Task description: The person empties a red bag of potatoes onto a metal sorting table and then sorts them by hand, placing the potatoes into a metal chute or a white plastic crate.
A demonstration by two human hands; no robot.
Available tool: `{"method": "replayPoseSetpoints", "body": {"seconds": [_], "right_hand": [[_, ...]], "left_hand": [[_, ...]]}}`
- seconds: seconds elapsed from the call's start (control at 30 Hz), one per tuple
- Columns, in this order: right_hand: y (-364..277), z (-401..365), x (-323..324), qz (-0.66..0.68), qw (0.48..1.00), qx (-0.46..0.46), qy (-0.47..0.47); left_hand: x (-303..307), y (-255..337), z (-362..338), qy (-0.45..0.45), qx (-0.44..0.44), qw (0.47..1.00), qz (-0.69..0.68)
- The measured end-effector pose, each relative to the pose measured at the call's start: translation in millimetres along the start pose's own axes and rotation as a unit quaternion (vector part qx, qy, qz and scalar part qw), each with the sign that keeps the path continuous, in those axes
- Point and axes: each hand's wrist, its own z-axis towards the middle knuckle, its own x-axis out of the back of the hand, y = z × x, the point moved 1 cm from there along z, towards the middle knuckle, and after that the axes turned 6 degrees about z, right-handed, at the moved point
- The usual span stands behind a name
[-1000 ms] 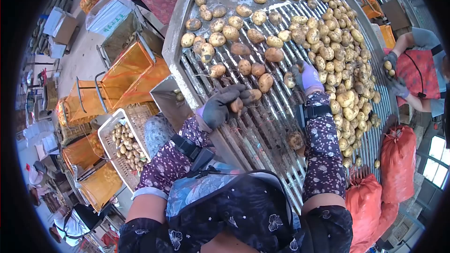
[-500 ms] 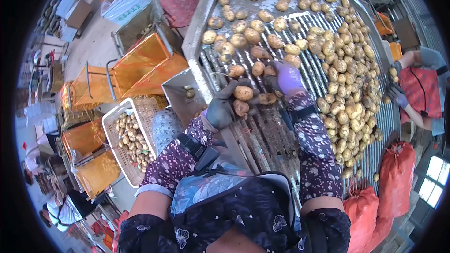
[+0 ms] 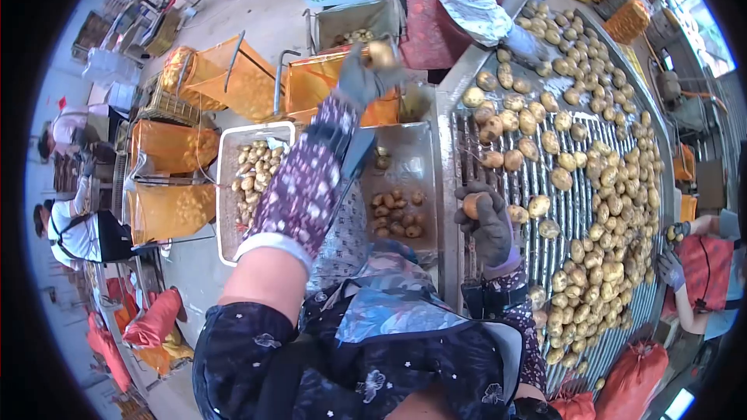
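Note:
My left hand (image 3: 360,80), in a dark glove, is stretched out to the left over an orange mesh bag (image 3: 311,85) hung open on a frame. Its fingers are blurred around a potato (image 3: 381,53). Over the left edge of the slatted sorting table (image 3: 510,175), my right hand (image 3: 493,232), also gloved, is closed on a brown potato (image 3: 471,205). Loose potatoes (image 3: 529,121) lie on the slats just beyond it, with a dense heap (image 3: 611,225) farther right. Below my left forearm, a metal bin (image 3: 405,157) holds several potatoes.
A white basket of potatoes (image 3: 226,148) stands left of the bin. A co-worker's gloved hand (image 3: 527,45) reaches onto the table's far end; another co-worker's hand (image 3: 671,268) is at the right edge. Red sacks (image 3: 634,377) stand at the near right.
My left hand has swung from the slats out to the left, over the orange bag. My right hand has drawn back and now holds a potato. The view has turned left.

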Motion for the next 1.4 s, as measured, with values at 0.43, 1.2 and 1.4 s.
{"method": "replayPoseSetpoints", "body": {"seconds": [0.43,1.2,1.4], "right_hand": [[24,-1,-28,-0.503,0.797,0.333,-0.023],[-2,-104,193,-0.389,0.847,0.177,0.317],[-7,-124,198,-0.654,0.711,0.114,0.231]], "left_hand": [[67,-101,-170,-0.135,-0.251,0.816,0.503],[-95,-315,-109,-0.418,-0.294,0.201,0.836],[-67,-256,-3,-0.293,-0.366,0.214,0.857]]}}
